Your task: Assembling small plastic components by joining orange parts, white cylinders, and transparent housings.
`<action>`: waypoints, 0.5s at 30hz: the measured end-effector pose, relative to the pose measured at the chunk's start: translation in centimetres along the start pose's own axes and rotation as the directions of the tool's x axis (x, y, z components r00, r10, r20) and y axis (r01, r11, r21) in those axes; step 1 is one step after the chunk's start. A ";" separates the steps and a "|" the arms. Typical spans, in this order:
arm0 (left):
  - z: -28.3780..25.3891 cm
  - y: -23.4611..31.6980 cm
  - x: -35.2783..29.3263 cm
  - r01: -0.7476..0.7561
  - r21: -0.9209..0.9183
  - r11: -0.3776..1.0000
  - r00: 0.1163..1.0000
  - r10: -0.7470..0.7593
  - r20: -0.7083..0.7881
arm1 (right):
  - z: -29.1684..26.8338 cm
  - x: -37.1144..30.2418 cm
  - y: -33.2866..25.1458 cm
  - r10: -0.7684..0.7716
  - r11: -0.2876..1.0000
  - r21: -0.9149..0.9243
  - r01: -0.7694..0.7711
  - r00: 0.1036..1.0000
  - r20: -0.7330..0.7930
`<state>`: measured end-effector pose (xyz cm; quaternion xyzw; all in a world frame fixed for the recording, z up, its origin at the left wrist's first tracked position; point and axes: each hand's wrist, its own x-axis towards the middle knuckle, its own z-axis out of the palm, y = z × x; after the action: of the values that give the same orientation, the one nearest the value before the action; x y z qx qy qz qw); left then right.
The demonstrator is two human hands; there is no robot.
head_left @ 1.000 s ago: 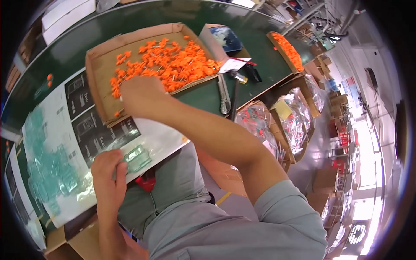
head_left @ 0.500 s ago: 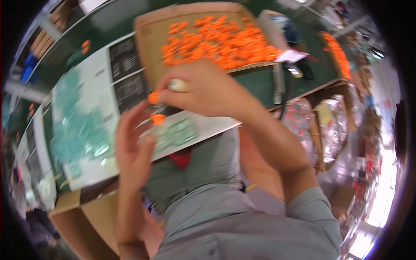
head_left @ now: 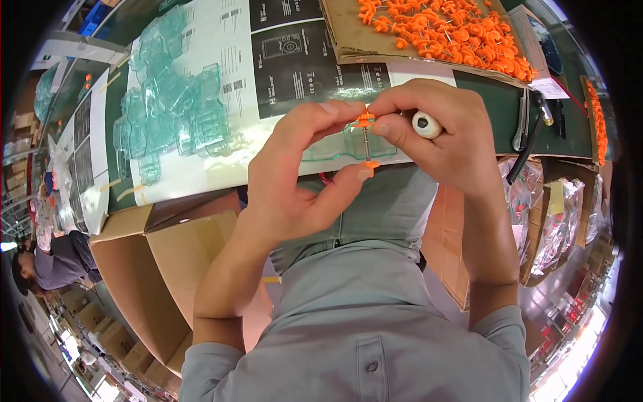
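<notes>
Between the thumb and index finger of my left hand [head_left: 291,167] is a small orange plastic part with a thin metal shaft [head_left: 366,142] and an orange piece at each end. It stands nearly upright, the thumb under its lower end. My right hand [head_left: 452,144] touches its upper end with thumb and index fingertips. The same hand's curled fingers grip a white cylinder [head_left: 426,124] with a dark hole in its rounded end; the rest is hidden. Below and behind the hands, a clear greenish plastic tray [head_left: 335,147] lies at the table's near edge.
A pile of clear teal plastic pieces [head_left: 171,100] lies left on a printed sheet [head_left: 234,47]. Back right, a cardboard tray [head_left: 348,52] holds many orange parts [head_left: 462,37]. Open cardboard boxes [head_left: 134,281] stand below left; bagged parts [head_left: 559,221] sit lower right. Another person [head_left: 63,264] is far left.
In the picture, both hands and the orange part have shifted right and come closer together. The view has turned, and the tray of orange parts sits further right.
</notes>
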<state>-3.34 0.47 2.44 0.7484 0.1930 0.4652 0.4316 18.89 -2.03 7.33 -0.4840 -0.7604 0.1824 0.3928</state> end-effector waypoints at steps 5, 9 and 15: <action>0.7 -0.6 -0.5 -0.057 -0.002 0.998 0.997 0.057 -0.045 | -1.4 -1.0 0.9 0.151 0.811 0.584 0.045 0.947 -0.283; 1.2 -0.6 -0.3 -0.081 0.017 0.997 0.996 0.082 -0.037 | -2.7 -0.6 -0.4 0.233 0.273 0.953 0.127 0.953 -0.194; 2.0 -0.9 -0.6 -0.110 -0.037 0.993 0.993 0.108 -0.051 | 0.3 -1.7 -0.6 0.232 0.121 0.957 0.265 0.929 -0.287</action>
<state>-1.78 -0.43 1.02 0.7374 0.1533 0.5100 0.4155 18.73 -3.76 6.81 -0.1161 -0.3619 0.5409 0.7503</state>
